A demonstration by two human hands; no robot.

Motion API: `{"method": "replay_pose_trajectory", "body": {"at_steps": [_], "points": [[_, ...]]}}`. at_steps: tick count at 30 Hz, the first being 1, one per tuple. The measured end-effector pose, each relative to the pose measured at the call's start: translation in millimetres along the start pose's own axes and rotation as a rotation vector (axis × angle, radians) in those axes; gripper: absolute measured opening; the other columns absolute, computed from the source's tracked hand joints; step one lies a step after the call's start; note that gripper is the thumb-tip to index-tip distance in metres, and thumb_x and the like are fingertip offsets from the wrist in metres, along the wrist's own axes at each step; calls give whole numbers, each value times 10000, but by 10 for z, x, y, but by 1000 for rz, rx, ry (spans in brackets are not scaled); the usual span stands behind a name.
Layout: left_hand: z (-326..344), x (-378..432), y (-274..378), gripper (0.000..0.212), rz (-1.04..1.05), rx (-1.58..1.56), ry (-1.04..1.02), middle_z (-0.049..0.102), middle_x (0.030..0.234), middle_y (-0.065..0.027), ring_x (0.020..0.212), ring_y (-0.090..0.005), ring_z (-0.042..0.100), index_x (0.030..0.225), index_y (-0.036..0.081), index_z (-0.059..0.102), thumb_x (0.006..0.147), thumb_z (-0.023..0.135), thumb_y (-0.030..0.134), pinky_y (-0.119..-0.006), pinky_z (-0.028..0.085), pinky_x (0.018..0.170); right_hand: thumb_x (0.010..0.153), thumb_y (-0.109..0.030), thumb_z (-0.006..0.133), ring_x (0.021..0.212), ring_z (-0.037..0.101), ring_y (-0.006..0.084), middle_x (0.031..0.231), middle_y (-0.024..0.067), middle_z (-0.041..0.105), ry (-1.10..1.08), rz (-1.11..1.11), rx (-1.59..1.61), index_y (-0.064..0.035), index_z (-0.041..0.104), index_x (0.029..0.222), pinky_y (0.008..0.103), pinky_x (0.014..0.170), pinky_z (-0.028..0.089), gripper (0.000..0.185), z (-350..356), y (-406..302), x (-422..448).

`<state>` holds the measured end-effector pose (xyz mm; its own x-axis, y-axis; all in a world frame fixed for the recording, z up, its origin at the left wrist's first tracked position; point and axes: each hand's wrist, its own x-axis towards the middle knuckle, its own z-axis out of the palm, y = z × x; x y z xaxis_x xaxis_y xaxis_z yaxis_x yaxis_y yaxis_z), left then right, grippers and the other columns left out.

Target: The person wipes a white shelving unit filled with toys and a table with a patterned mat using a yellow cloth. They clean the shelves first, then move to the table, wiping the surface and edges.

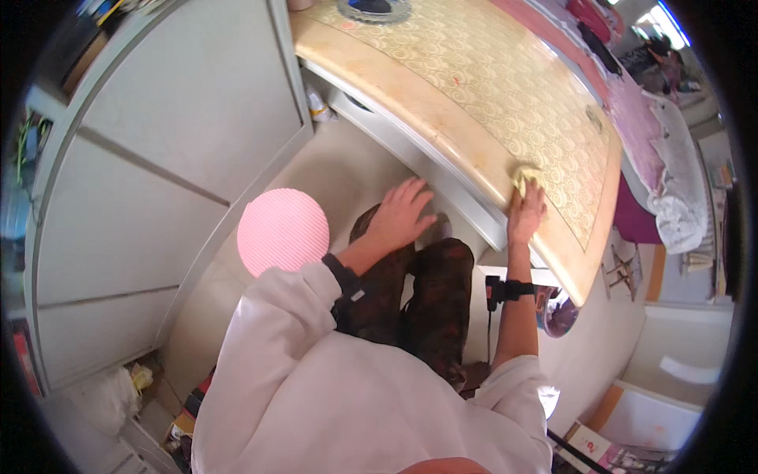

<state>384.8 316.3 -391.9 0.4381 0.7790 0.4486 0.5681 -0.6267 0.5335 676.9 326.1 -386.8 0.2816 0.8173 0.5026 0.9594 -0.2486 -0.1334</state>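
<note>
My right hand [527,216] presses a crumpled yellow cloth [527,175] onto the table near its front right corner. The cloth lies across the border between the smooth beige rim [438,133] and the swirl-patterned tabletop [503,89]. My left hand [400,213] hovers over my knee in dark trousers, below the table's front edge, its fingers apart and nothing in it. Both wrists wear black straps.
To the left of my knees is a round pink ribbed stool top [283,231]. A grey cabinet [160,118] walls the left side. A glass dish [374,9] stands at the table's far end. Under the right corner sits a bin [559,317]. Pink fabric [636,130] lies beyond the table.
</note>
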Motion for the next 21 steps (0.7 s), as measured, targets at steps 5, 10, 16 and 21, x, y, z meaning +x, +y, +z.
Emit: {"method": "replay_pose_trajectory", "body": {"at_steps": [5, 10, 16, 21], "points": [[110, 31, 45, 391, -155, -76, -231, 569, 1077, -136, 992, -314, 528, 1148, 79, 503, 795, 590, 224, -410, 431, 831, 764, -264, 632, 1187, 415, 346, 1258, 56, 495, 47, -98, -3, -182, 519, 1170, 537, 947, 293, 430, 328, -367, 245], [132, -51, -105, 291, -137, 60, -176, 625, 834, -91, 787, -300, 591, 1062, 94, 564, 790, 589, 195, -407, 472, 685, 826, -308, 525, 1281, 272, 354, 1336, 27, 415, -142, -227, 233, -256, 472, 1235, 602, 1011, 182, 416, 459, -1499, 688], [151, 28, -47, 195, -116, 136, -168, 623, 758, -113, 689, -306, 599, 981, 86, 591, 807, 537, 157, -412, 480, 602, 831, -289, 521, 1309, 252, 287, 1367, -42, 372, -275, -486, 356, -299, 452, 1251, 535, 1038, 170, 425, 474, -1800, 716], [178, 19, 14, 193, -108, 137, -183, 624, 773, -110, 704, -296, 600, 987, 93, 594, 821, 543, 178, -403, 483, 622, 801, -222, 525, 1301, 284, 260, 1336, -36, 418, -202, -508, 358, -272, 487, 1222, 511, 1045, 179, 426, 242, -1042, 319]]}}
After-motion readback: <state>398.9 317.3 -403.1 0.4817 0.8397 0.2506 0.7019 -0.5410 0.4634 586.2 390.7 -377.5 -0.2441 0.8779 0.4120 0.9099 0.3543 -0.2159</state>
